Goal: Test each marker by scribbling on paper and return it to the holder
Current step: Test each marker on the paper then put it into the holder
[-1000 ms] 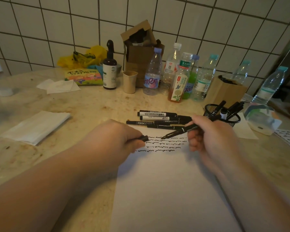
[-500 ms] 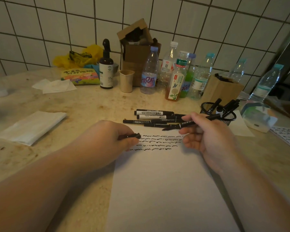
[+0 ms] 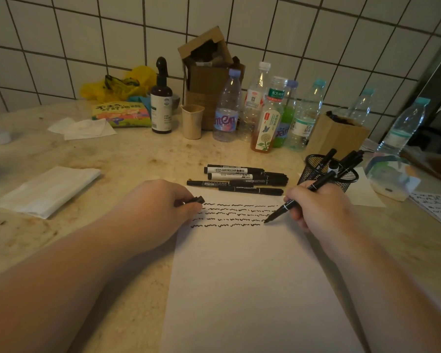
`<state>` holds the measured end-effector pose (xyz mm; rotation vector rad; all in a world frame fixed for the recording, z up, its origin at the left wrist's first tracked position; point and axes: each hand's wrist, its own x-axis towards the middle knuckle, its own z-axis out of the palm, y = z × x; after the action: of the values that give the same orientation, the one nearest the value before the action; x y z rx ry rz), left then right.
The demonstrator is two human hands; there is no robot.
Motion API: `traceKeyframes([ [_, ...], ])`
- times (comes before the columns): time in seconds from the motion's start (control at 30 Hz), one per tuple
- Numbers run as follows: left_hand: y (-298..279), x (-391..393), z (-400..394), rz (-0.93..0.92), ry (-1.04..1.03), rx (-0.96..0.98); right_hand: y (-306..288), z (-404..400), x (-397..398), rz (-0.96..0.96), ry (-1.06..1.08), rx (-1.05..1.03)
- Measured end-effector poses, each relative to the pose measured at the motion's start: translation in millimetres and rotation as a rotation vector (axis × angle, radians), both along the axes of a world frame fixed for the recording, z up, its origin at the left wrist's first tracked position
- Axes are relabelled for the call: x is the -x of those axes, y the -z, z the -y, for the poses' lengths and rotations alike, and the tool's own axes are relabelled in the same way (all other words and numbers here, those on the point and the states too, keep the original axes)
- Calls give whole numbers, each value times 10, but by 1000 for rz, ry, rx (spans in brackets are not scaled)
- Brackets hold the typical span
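Observation:
A white sheet of paper (image 3: 250,281) lies in front of me with several wavy black scribble lines (image 3: 229,215) near its top. My right hand (image 3: 318,207) grips an uncapped black marker (image 3: 301,196) in a writing hold, its tip touching the paper at the right end of the lower scribble lines. My left hand (image 3: 161,205) rests on the paper's left edge and pinches the black marker cap (image 3: 197,200). Several capped markers (image 3: 239,178) lie in a row beyond the paper. A black mesh holder (image 3: 327,174) with several markers stands at the right.
Plastic bottles (image 3: 267,113), a dark pump bottle (image 3: 161,103), a paper cup (image 3: 192,121) and cardboard boxes (image 3: 209,72) line the tiled wall. Folded tissue (image 3: 46,189) lies at the left. Another scribbled sheet (image 3: 438,207) and a white container (image 3: 390,179) sit at the right.
My right hand has turned the marker from a level, raised hold to a writing grip and lowered its tip onto the paper. The left hand keeps the cap in place.

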<state>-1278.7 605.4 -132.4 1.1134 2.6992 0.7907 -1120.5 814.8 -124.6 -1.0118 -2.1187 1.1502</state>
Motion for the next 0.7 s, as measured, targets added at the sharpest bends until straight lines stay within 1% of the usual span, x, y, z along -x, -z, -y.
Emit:
traceKeyframes([
  [0.17, 9, 6, -5, -6, -1, -6, 15, 10, 2, -7, -40, -23],
  [0.33, 17, 10, -1, -10, 1, 0, 23, 9, 5, 29, -58, -51],
  [0.7, 32, 28, -8, -21, 5, 1, 22, -34, 9, 43, -5, -52],
])
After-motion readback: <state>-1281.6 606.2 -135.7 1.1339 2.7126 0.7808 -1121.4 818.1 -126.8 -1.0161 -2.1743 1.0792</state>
